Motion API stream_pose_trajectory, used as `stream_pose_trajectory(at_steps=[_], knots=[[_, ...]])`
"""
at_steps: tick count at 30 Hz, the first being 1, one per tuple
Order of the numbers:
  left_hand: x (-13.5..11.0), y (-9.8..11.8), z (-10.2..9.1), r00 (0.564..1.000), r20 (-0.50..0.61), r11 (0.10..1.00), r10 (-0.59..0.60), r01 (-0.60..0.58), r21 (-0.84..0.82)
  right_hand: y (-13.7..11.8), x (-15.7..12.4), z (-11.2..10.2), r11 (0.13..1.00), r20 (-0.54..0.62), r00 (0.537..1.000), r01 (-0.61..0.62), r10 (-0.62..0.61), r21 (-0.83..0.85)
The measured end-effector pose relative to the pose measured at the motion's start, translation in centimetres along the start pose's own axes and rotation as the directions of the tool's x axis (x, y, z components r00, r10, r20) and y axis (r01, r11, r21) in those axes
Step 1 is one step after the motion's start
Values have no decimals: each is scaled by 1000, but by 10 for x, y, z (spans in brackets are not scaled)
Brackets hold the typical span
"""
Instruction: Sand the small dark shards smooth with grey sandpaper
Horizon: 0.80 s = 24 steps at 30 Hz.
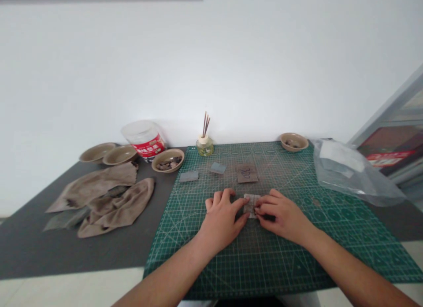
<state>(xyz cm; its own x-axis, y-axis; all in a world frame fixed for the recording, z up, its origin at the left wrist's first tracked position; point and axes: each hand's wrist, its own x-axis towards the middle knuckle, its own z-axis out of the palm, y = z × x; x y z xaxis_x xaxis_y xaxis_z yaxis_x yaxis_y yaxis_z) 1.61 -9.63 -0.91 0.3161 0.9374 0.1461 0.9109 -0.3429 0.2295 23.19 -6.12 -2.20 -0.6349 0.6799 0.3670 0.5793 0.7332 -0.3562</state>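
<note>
A small, flat, clear plastic piece [250,206], which looks like a little bag, lies on the green cutting mat [198,254] between my hands. My left hand [220,216] holds its left edge, with thumb and index fingertip at two spots and the other fingers bent over the mat. At its right side my right hand [284,214] has its fingertips pinched together around a small dark brown bit, too small to make out clearly. Just behind lies a brown square [246,172] with a dark scribble. Two small greyish clear pieces, one flat [189,176] and one tilted [218,168], lie to its left.
A reed diffuser [205,146] stands at the mat's back edge. Bowls hold brown bits, one left [168,160], one right [294,142]. Two more bowls [97,153], a red-labelled plastic jar [145,142] and crumpled brown cloth [115,210] are left. A clear bag [350,170] lies right.
</note>
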Motion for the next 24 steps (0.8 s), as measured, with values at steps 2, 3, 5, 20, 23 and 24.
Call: stream_pose_trajectory(at_steps=[2,3,5,20,23,24], knots=[[0,0,0,1000,-4,1000,2,-2,-4,-1,0,1,1000,-20,1000,-20,19,-19],[0,-1,0,1000,-7,1000,3,-3,-8,-1,0,2,999,-36,999,-38,37,-31],[0,-1,1,1000,-16,1000,6,-6,-17,-1,0,4,999,-28,999,-29,28,-33],[-1,-8,-15,994,-100,781,37,-91,-617,-38,10,-7,982,-196,980,10,27,187],[5,-11,-17,1000,-7,617,8,-10,-787,-43,18,-7,980,-221,975,67,-25,185],[8,-13,-19,1000,10,587,-6,11,-809,-41,21,-7,981,-229,973,56,-12,186]])
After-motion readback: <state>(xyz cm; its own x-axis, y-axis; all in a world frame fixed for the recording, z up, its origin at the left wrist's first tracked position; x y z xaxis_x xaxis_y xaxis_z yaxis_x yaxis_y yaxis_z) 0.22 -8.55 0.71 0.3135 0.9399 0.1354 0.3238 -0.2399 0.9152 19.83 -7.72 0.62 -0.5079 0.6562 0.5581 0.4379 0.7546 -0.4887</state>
